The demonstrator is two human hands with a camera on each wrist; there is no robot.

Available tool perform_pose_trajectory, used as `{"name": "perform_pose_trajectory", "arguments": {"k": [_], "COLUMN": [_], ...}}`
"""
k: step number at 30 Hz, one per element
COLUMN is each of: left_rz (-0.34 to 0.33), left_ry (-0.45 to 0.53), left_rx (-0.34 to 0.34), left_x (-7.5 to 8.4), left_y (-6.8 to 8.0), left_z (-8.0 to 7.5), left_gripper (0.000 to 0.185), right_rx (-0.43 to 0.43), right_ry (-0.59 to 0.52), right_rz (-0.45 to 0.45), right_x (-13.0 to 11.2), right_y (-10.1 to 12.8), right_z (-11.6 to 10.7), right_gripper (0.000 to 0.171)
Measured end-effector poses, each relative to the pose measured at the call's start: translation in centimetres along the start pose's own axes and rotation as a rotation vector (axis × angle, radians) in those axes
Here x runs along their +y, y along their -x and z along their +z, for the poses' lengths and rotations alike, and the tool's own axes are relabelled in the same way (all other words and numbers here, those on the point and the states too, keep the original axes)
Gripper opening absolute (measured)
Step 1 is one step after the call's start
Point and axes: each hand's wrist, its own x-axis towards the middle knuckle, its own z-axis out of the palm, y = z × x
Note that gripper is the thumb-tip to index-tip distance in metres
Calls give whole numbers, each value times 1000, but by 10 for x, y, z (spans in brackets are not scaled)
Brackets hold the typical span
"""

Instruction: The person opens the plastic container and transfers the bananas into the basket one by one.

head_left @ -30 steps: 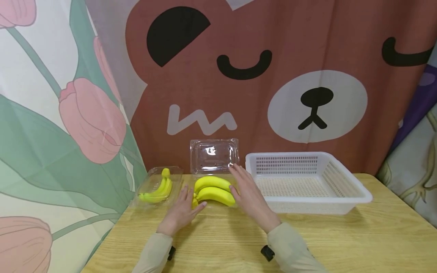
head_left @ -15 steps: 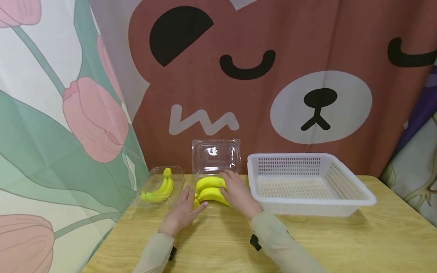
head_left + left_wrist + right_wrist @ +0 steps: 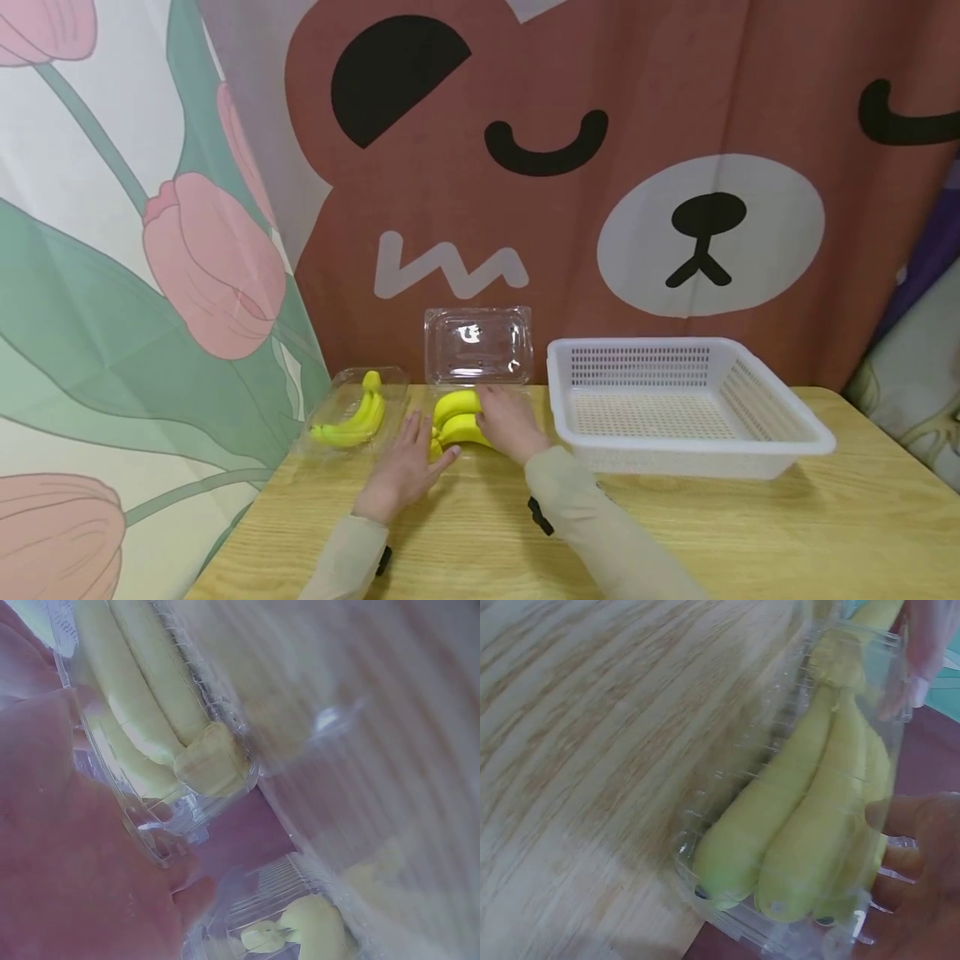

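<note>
A bunch of yellow bananas [image 3: 453,410] lies in an open clear clamshell tray [image 3: 705,896] whose lid [image 3: 477,343] stands upright behind it. My right hand [image 3: 506,425] lies over the right part of the bunch, its fingers [image 3: 919,847] curled round the far side of the bananas [image 3: 795,825]. My left hand [image 3: 408,462] rests flat on the table with straight fingers, touching the tray's left end by the stems. In the left wrist view the palm [image 3: 67,862] lies against the clear tray wall, with the bananas [image 3: 142,697] above it.
A second clear clamshell [image 3: 352,412] holding smaller bananas sits at the table's left edge. A white perforated basket [image 3: 675,442], nothing in it, stands to the right. The wooden table [image 3: 750,533] ends against patterned curtains behind and to the left.
My right hand has moved left from the lid's edge onto the bananas and covers more of them. The left hand has stayed in place.
</note>
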Motion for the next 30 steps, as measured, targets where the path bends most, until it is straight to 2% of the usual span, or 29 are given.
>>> {"name": "perform_pose_trajectory", "arguments": {"k": [4,20,30], "left_rz": [5,14,2], "left_ry": [-23,-17,12], "left_rx": [10,2,-23], "left_x": [1,1,2], "left_y": [0,0,1], "left_z": [1,-2,-5], "left_gripper": [88,91,92], "right_rx": [13,39,88], "right_ry": [-2,-17,-36], "right_rz": [16,63,76], "right_x": [2,6,5], "right_y": [-1,1,-1], "right_z": [4,5,-6], "right_gripper": [29,42,47]}}
